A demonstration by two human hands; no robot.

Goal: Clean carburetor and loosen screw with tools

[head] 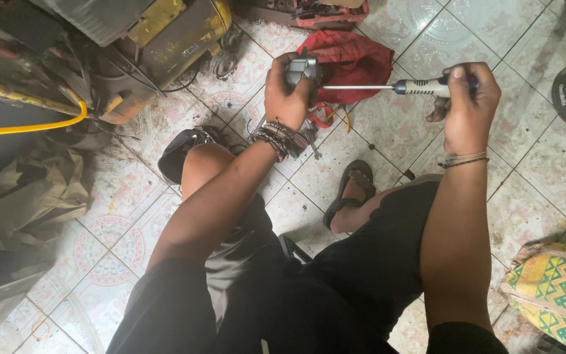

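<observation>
A person sits on the patterned tile floor (132,216), working on a small part.

The left hand (286,95) grips a small grey metal part (302,67) tight, above a red cloth (355,59). The right hand (470,98) is closed around a long screwdriver (388,86), its tip in the part. The job looks unfinished.

We see a grey metal part (301,68) and a screwdriver (388,86) with a silver shaft and a grey-and-blue handle. The floor (525,210) is white tile with faded pink round motifs. A red bag (355,59) lies beyond. The machine (165,33) is worn yellow, the hose (27,126) bright yellow. Our shorts (361,275) are black, the sandal (345,190) dark. The woven bag (558,295) shows green, yellow and pink zigzags.
</observation>
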